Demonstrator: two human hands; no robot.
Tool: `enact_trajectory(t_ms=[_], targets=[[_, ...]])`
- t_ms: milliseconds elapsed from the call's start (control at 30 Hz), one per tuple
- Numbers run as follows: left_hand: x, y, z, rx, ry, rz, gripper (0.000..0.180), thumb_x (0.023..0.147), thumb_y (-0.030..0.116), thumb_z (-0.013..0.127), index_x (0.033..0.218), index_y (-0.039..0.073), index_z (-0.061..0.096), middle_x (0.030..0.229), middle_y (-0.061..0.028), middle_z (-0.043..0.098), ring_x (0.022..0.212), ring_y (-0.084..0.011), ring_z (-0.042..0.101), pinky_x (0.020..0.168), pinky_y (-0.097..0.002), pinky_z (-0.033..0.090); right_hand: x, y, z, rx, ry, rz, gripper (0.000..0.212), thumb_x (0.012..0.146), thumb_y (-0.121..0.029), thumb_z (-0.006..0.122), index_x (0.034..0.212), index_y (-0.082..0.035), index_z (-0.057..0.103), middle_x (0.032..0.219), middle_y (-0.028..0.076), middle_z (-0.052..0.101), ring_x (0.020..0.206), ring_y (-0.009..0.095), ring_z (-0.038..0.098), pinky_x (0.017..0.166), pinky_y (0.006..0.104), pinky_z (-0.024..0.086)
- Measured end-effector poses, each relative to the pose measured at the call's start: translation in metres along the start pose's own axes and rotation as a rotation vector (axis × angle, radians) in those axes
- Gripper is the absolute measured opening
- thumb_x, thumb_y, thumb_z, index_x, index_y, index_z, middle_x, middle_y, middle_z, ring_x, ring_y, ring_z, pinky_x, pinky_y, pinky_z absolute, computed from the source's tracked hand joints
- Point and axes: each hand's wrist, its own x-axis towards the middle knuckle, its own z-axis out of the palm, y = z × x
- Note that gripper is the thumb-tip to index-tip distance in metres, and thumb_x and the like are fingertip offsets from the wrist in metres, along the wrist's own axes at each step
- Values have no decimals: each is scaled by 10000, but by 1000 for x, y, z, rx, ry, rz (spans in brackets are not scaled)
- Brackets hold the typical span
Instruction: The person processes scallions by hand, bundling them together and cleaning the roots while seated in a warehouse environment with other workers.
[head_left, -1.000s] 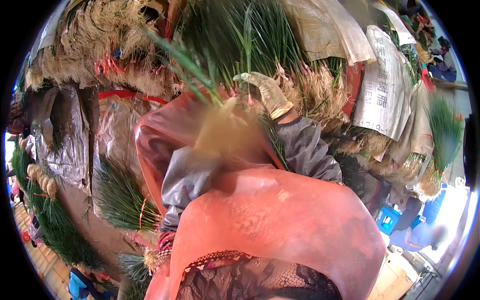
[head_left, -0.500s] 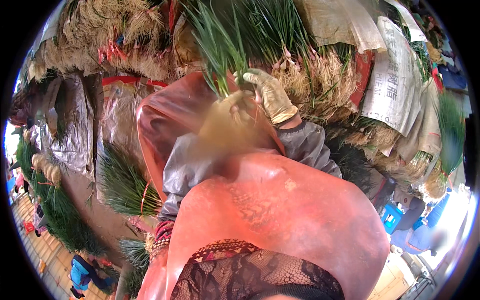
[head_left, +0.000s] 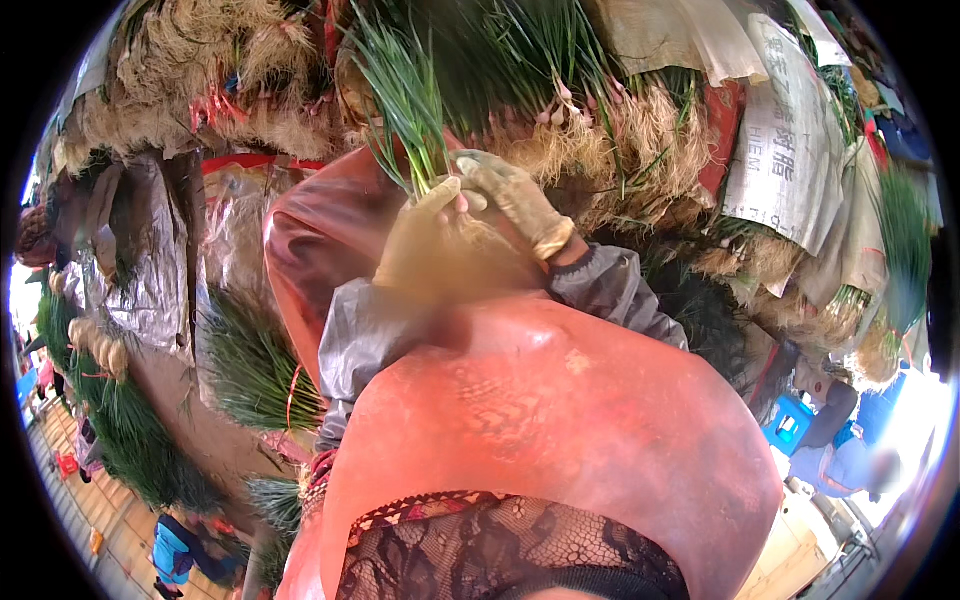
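A small bunch of spring onions [head_left: 412,105] stands upright over my apron-covered lap, its green leaves pointing away from me. My left hand [head_left: 418,228], in a tan glove, is closed round the lower stems, and a hazy smear blurs its lower part. My right hand [head_left: 518,200], in the same kind of glove, curls in from the right with its fingertips pressed against the bunch at the bulbs. Pale roots [head_left: 472,234] hang between the two hands. Just beyond lies a heap of loose spring onions [head_left: 568,100], bulbs and roots toward me.
Rooty bundles [head_left: 215,50] are piled at the far left. White woven sacking [head_left: 785,150] covers more onions at right. Tied green bundles [head_left: 255,365] lie left of my orange apron [head_left: 560,400]. A person in blue [head_left: 172,550] is at lower left; a blue stool [head_left: 790,425] stands at right.
The bunch and both hands have shifted slightly left. My left hand has risen on the stems, and my right fingers have come down closer against the bulbs.
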Motion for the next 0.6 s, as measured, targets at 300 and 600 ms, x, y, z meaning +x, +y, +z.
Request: enact_trajectory(t_ms=[300, 600], targets=[[-6, 20, -16, -347, -230, 34, 280, 959, 236, 540, 1167, 49, 548, 924, -68, 600, 867, -172, 590, 768, -290, 491, -39, -1, -67, -1554, 184, -34, 305, 891, -311, 602, 1147, -147, 635, 1116, 72, 644, 945, 221, 659, 732, 354, 556], [-33, 65, 62, -438, -221, -71, 183, 968, 242, 518, 1050, 110, 614, 983, -31, 630, 966, -167, 586, 826, -340, 494, -10, 43, -69, -1573, -139, -11, 417, 863, -410, 612, 1052, -42, 663, 1134, 147, 638, 1008, 292, 635, 882, 411, 499]])
